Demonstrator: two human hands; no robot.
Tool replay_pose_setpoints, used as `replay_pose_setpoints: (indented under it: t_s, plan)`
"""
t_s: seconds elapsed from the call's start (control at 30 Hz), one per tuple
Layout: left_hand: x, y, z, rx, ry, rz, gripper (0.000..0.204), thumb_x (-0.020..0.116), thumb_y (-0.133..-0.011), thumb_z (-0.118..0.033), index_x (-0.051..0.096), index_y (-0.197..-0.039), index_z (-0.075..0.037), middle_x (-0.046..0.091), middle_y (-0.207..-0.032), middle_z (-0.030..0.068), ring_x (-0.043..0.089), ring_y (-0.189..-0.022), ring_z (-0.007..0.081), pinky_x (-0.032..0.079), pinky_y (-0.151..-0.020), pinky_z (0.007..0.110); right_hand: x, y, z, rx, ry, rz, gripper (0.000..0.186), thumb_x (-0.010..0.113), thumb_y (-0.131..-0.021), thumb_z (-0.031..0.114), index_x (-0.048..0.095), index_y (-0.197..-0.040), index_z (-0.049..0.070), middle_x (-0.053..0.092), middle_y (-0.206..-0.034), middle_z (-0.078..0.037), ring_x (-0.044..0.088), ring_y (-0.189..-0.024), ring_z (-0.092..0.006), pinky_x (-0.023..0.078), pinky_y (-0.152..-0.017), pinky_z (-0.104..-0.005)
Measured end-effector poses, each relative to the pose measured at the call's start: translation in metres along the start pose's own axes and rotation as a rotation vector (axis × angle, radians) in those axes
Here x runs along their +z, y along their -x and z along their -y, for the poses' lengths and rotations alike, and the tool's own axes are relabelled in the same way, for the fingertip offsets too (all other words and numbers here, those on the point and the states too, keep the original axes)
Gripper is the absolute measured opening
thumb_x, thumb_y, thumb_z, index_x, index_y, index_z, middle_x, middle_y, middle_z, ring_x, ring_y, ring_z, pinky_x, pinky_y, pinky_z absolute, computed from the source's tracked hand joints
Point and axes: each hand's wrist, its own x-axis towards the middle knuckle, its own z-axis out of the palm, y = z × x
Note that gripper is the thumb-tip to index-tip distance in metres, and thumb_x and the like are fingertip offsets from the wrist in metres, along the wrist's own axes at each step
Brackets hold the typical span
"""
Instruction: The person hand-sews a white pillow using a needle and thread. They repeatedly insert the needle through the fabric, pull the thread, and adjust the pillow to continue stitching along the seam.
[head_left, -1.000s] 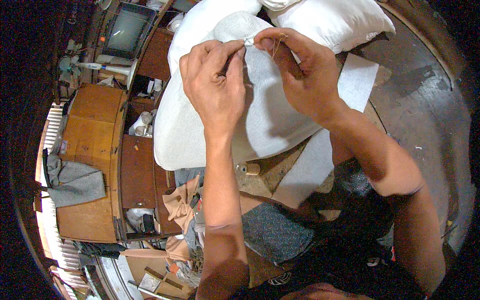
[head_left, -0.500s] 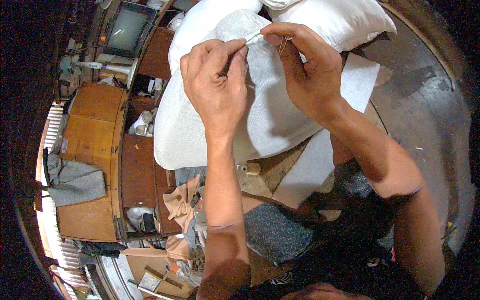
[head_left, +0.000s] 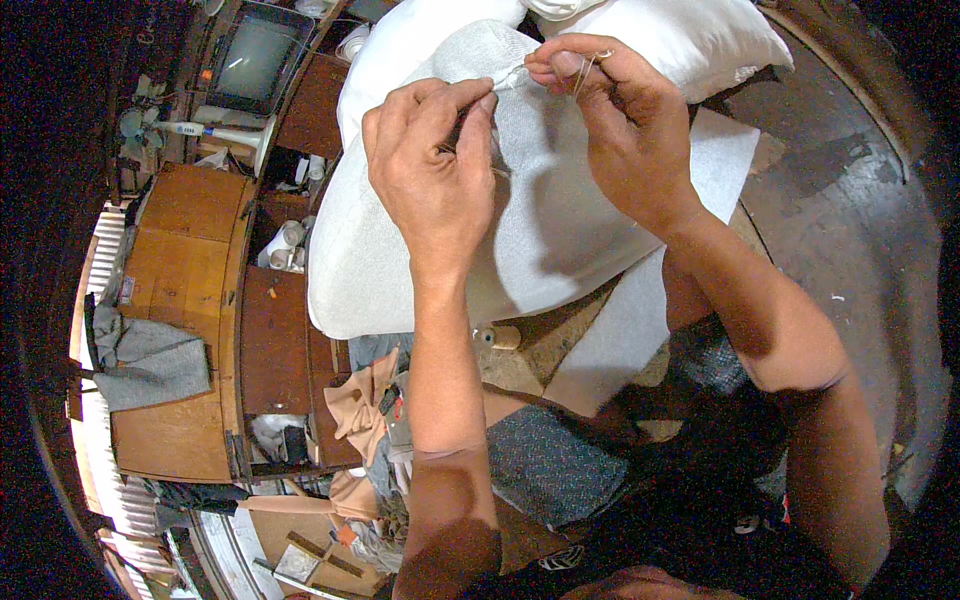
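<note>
A plump light-grey cushion (head_left: pixel 400 265) lies in front of me, its fabric gathered along a seam near the top. My left hand (head_left: pixel 432 170) is closed, thumb and forefinger pinching the cushion's fabric at that seam. Just to its right, my right hand (head_left: pixel 640 135) is also closed in a pinch, beside the seam's far end. Thin pale thread (head_left: pixel 583 75) loops over the right hand's fingers. Whether a needle sits between those fingertips cannot be made out. A loose thread end shows beside the left palm.
White stuffed pillows (head_left: pixel 700 45) lie behind the cushion. A thread spool (head_left: pixel 500 338) and a white fabric strip (head_left: pixel 612 350) are nearer me. Wooden cabinets (head_left: pixel 180 300) stand at left, with a grey cloth (head_left: pixel 150 365) draped over one. Tan fabric scraps (head_left: pixel 365 405) hang beside them.
My right hand has shifted slightly right and turned, bringing its fingertips and the thread loop a little away from the left hand. The left hand and cushion have stayed put.
</note>
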Motion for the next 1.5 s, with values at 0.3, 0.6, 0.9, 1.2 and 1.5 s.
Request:
replay_pose_setpoints:
  t_s: [0.3, 0.6, 0.9, 1.2, 1.5]
  plan:
    - [0.002, -0.001, -0.001, -0.015, 0.017, -0.001, 0.013, 0.078, -0.082, -0.011, 0.081, -0.095, -0.011, 0.069, -0.09, 0.0057, 0.059, -0.089, 0.0238, 0.046, -0.083, 0.036, -0.003, 0.007, 0.003, -0.16, 0.32, 0.055, 0.022, 0.053, -0.103, -0.007, 0.066, -0.12, -0.003, 0.074, -0.11, -0.01, 0.071, -0.103, -0.0164, 0.056, -0.095, -0.0286]
    - [0.0, -0.001, -0.002, -0.023, 0.013, 0.02, 0.012, 0.078, -0.082, -0.01, 0.081, -0.094, -0.01, 0.07, -0.092, 0.0057, 0.061, -0.092, 0.0235, 0.046, -0.086, 0.036, -0.002, 0.008, 0.006, -0.246, 0.365, 0.012, 0.02, 0.058, -0.099, -0.008, 0.069, -0.116, -0.002, 0.075, -0.106, -0.01, 0.072, -0.099, -0.0153, 0.056, -0.089, -0.0277]
    - [-0.004, 0.0, -0.003, -0.043, -0.015, 0.049, 0.013, 0.078, -0.084, -0.01, 0.081, -0.096, -0.009, 0.073, -0.095, 0.0067, 0.065, -0.097, 0.0231, 0.046, -0.092, 0.035, -0.002, -0.002, 0.001, -0.05, 0.126, 0.049, 0.015, 0.058, -0.102, 0.007, 0.071, -0.108, 0.003, 0.074, -0.099, -0.013, 0.073, -0.09, -0.0242, 0.056, -0.082, -0.033]
    - [-0.004, 0.0, -0.002, -0.04, -0.004, 0.049, 0.012, 0.078, -0.085, -0.011, 0.08, -0.096, -0.009, 0.073, -0.095, 0.0069, 0.064, -0.096, 0.0229, 0.047, -0.091, 0.035, -0.004, 0.005, 0.007, -0.098, 0.279, 0.108, 0.022, 0.049, -0.107, 0.0, 0.064, -0.122, -0.006, 0.072, -0.111, -0.011, 0.07, -0.106, -0.0167, 0.055, -0.097, -0.0291]
    - [-0.004, 0.0, -0.004, -0.046, -0.003, 0.047, 0.012, 0.078, -0.084, -0.01, 0.08, -0.096, -0.01, 0.072, -0.094, 0.0067, 0.064, -0.096, 0.0227, 0.047, -0.09, 0.034, -0.002, 0.008, 0.005, -0.214, 0.373, 0.031, 0.018, 0.054, -0.105, 0.0, 0.068, -0.116, -0.004, 0.075, -0.108, -0.01, 0.072, -0.1, -0.0143, 0.056, -0.091, -0.0264]
